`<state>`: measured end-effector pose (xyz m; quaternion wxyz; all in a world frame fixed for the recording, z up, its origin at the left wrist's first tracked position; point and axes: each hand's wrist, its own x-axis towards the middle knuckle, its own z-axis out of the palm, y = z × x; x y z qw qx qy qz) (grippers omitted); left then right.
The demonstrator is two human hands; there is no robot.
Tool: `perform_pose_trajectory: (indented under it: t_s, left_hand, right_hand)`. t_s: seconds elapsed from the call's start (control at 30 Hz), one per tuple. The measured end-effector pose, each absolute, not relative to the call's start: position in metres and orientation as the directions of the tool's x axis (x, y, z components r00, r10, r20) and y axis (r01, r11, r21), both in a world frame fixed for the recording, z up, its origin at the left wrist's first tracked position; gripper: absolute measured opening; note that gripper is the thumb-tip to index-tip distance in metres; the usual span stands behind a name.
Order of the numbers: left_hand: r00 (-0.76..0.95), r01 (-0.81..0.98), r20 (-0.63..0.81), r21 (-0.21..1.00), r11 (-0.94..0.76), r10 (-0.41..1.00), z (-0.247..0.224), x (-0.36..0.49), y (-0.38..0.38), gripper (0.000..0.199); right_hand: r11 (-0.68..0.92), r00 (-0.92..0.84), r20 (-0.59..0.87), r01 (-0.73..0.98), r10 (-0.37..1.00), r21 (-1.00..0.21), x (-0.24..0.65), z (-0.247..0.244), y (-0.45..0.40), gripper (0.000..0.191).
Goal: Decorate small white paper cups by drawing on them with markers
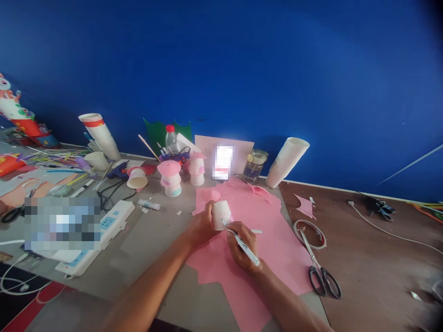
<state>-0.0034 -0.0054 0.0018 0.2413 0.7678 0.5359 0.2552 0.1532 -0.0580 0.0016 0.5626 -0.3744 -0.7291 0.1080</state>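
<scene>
My left hand (204, 222) grips a white paper cup (221, 215) from its left side, above a large sheet of pink paper (266, 249). In my right hand (244, 249) is a white marker (246, 249), its tip at the cup's lower side. Any mark on the cup is too small to make out. A white pen-like stick or cap (256, 231) shows just right of my right fingers. Behind my left hand lies a small pink paper cone (210, 194). Paper-cup figures with pink tops (169, 177) stand farther back.
Scissors (320, 272) and a tape roll (321, 235) lie to the right. Stacked paper cups (287, 161), a glass jar (254, 165) and a lit phone (223, 161) stand at the back. A power strip (104, 235), glue gun (119, 170) and loose craft pieces are on the left.
</scene>
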Motion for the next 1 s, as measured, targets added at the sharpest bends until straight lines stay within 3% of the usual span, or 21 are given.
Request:
perform_pose_trajectory:
  t_s: [1.0]
  left_hand:
    - [0.3,0.734,0.114,0.606,-0.306,0.947,0.0017,-0.005,-0.0051,0.058]
  right_hand:
    - [0.639,-0.042,0.696,0.439,0.717,-0.632,0.1549,0.0051,-0.0617,0.013]
